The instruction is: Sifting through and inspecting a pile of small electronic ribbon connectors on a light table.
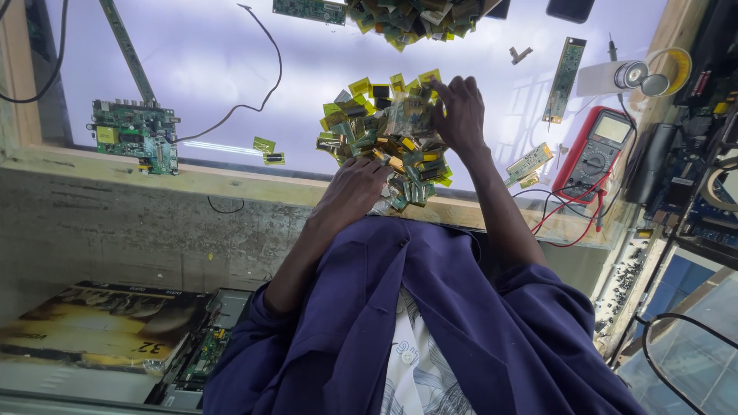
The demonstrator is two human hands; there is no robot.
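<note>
A heap of small yellow and green flex circuit strips [384,131] lies on a lit white tabletop [207,54], close to its wooden front edge [154,173]. My left hand [352,192] rests at the near side of the heap, fingers curled into the strips. My right hand [458,114] lies on the far right side of the heap with its fingers spread over the pieces. Both arms wear dark blue sleeves.
A green circuit board [135,135] with a long narrow board [127,50] and a black cable [261,84] sits left. Another strip pile [411,19] lies at the back. A red multimeter [596,154] with leads, narrow boards [565,69] and a small lamp [626,75] stand right.
</note>
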